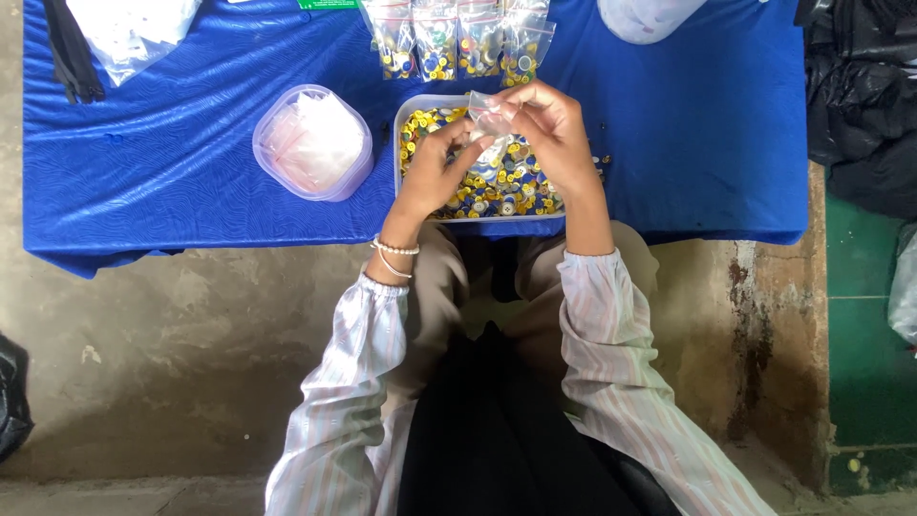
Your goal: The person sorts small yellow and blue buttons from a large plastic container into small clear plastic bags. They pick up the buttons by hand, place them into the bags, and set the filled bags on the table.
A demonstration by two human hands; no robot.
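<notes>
My left hand [435, 172] and my right hand [552, 134] are raised together over a clear rectangular tub [409, 107] filled with small yellow, blue and white round pieces [501, 191]. Both hands pinch a small clear plastic bag [489, 117] between their fingertips; the bag hangs just above the pieces. A bead bracelet sits on my left wrist. My palms hide part of the tub's contents.
A blue cloth [191, 162] covers the table. A round lidded tub [312, 143] of clear bags stands left of the tray. Several filled small bags [458, 38] lie in a row behind it. Black bags [860, 86] pile at the right, bare concrete floor below.
</notes>
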